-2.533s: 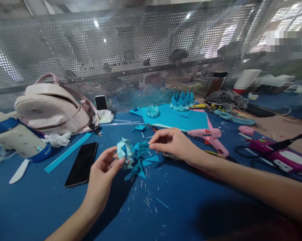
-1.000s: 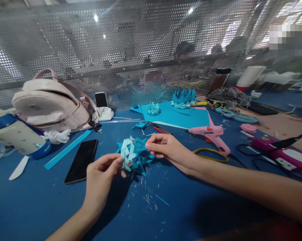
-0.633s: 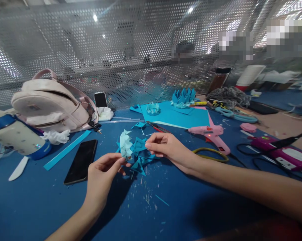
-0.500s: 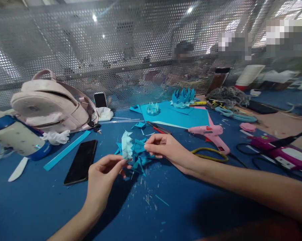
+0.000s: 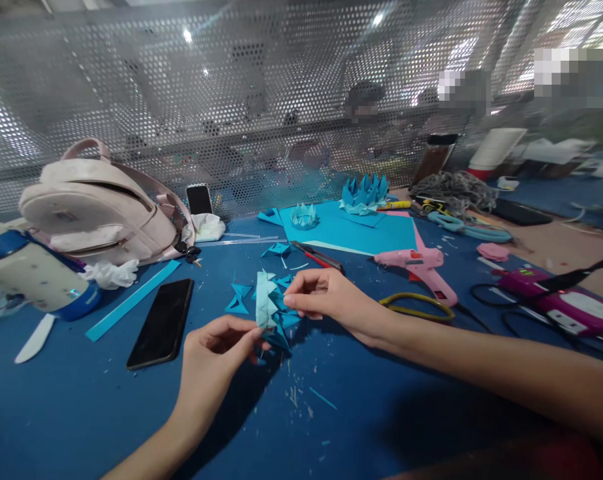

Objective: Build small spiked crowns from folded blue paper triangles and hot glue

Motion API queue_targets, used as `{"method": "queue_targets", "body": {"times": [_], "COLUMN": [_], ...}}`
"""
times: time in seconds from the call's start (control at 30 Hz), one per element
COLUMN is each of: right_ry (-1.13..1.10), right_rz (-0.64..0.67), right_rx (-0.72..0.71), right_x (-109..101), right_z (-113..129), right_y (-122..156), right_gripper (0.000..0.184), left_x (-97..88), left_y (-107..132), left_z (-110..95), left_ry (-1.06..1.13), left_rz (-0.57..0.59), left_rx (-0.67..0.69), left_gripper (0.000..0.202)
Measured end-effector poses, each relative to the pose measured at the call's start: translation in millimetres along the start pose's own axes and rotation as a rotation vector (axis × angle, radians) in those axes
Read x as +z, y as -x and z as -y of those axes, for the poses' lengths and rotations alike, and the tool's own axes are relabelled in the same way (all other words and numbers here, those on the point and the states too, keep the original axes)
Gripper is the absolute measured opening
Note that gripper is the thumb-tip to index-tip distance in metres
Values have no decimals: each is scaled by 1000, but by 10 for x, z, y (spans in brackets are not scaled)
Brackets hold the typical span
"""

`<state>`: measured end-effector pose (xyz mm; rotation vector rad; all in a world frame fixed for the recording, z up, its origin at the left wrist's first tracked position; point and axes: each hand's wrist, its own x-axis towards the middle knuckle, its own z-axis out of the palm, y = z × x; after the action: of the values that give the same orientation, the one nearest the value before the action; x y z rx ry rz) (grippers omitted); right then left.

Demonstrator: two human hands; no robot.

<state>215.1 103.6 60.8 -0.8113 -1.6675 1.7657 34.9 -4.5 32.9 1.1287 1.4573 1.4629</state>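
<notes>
A spiky folded-paper piece (image 5: 271,308) in light and dark blue is held just above the blue table (image 5: 331,413). My left hand (image 5: 216,353) pinches its lower left edge with thumb and fingers. My right hand (image 5: 326,300) pinches its upper right side with fingertips closed. A small loose blue folded piece (image 5: 239,299) lies on the table just left of it.
A black phone (image 5: 161,323) and a blue paper strip (image 5: 131,300) lie left. A pink backpack (image 5: 96,207) and a bottle (image 5: 31,273) stand far left. Behind lie blue paper sheets (image 5: 351,233), paper crowns (image 5: 364,193), a pink glue gun (image 5: 421,263), and scissors (image 5: 316,255). Paper scraps litter the near table.
The paper piece has been turned in my hands, showing its light blue edge upright. A small blue folded piece now lies separate on the table to its left.
</notes>
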Motion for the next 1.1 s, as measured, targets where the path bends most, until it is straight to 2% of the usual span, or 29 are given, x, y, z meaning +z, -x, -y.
{"method": "queue_targets", "body": {"times": [0.6,0.87,1.1], "right_ry": [-2,-40,-74], "right_rz": [13,44,89], "right_rx": [-3,30,38], "right_x": [-40,-50,-70], "right_z": [36,81,24], "right_y": [-7,9,-5], "right_gripper": [23,26,23], "left_x": [-23,-30,-29], "left_y": [4,-7,-7], "left_z": [-15,23,1], "left_ry": [-35,-40,-77], "left_rz": [-2,24,44], "left_rx": [-1,39,38], "left_gripper": [11,10,10]}}
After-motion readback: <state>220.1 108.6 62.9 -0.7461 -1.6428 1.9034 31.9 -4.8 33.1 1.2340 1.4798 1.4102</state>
